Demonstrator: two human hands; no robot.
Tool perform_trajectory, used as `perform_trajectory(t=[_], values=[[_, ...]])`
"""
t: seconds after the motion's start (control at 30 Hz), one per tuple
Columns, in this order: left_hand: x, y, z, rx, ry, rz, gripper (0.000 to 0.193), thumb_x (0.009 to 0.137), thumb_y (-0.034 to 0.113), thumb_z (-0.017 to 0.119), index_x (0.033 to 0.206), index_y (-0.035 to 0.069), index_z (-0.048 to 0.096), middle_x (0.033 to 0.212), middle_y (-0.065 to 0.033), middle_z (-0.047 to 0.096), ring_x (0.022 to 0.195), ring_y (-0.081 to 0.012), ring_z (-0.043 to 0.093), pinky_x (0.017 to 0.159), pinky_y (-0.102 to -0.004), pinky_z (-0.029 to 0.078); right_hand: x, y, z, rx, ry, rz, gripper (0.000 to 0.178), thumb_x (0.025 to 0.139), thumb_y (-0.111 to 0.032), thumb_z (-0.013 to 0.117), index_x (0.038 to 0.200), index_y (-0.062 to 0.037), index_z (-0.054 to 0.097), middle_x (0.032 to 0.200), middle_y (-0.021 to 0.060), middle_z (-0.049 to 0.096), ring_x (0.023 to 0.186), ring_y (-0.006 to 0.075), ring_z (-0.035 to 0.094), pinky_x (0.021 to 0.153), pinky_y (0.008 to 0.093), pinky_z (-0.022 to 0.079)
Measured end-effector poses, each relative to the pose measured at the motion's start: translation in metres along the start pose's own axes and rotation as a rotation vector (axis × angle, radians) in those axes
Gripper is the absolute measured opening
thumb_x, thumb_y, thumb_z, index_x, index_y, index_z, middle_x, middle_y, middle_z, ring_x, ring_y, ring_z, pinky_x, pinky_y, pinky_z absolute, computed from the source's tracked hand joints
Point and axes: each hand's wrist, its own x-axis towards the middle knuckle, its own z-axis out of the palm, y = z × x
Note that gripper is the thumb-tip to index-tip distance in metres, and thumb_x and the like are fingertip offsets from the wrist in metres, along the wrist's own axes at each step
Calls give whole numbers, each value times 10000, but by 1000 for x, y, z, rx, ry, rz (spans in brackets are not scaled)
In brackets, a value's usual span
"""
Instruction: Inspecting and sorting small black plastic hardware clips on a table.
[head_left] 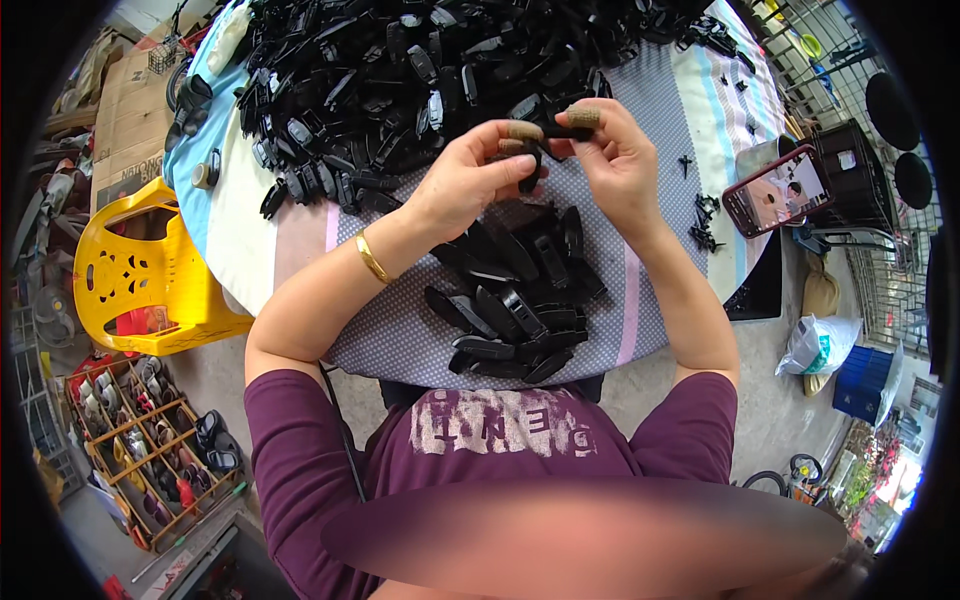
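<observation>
- Desk (375,335), round-edged and covered with a striped cloth of dotted grey, pink, white and blue, spreads before the seated person.
- Large heap (440,60) of black, glossy and matt parts covers the far side of the desk.
- Yellow chair (110,270), plastic, stands beside the desk at left.
- Wooden rack (143,440), holding footwear, stands on the floor at lower left.
- Smaller cluster (515,310) of elongated black parts lies on the near side, between the forearms.
- Left hand (480,170), raised over the desk between heap and cluster, grasps a black piece between thumb and bent fingers.
- Right hand (615,165), just beside it, pinches a dark part between thumb and forefinger; whether both hands grip one object cannot be told.
- Phone (777,190), screen lit, leans at the right edge of the desk.
- Black piece (529,176), partly hidden by the fingers, hangs below the left forefinger.
- Gold bracelet (372,257) encircles the left wrist.
- Dark part (572,134) shows beneath the right forefinger.
- Tan coverings (583,118) wrap fingers of both hands.
</observation>
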Motion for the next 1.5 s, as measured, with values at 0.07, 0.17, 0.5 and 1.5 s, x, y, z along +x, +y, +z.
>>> perform_trajectory(t=[0.07, 0.17, 0.5, 1.5], values=[[0, 0, -1, -48, -6, 74, 327, 906, 52, 544, 1224, 14, 479, 1095, -78, 571, 984, -163, 585, 892, -349, 507, -2, -1, 1, 4, -32, 0, 243, 810, 134, 485, 998, 34, 603, 1073, 69, 531, 839, 132, 614, 761, 230, 513], [-1, 1, 0, 17, 83, 131, 331, 899, 44, 550, 1220, 7, 477, 1090, -73, 571, 994, -165, 583, 905, -344, 502, -4, -6, 4, 184, -92, 101, 179, 814, 101, 556, 983, 53, 586, 1092, 74, 533, 874, 117, 577, 789, 213, 489], [-2, 1, 0, 140, 116, 294, 367, 825, 5, 636, 1182, -13, 554, 1032, -69, 632, 893, -119, 607, 823, -248, 502, -13, -14, 6, 205, -38, 176, 282, 831, 60, 603, 1108, 51, 549, 1049, 58, 577, 999, 159, 598, 883, 277, 494], [-11, 18, 1, 359, -44, 293, 231, 838, -13, 588, 1063, -33, 635, 1016, -59, 618, 978, -141, 580, 876, -258, 460, -18, -18, 11, -327, -260, -8, 214, 763, -138, 729, 802, 22, 592, 666, 83, 530, 535, 140, 490, 487, 264, 383]])
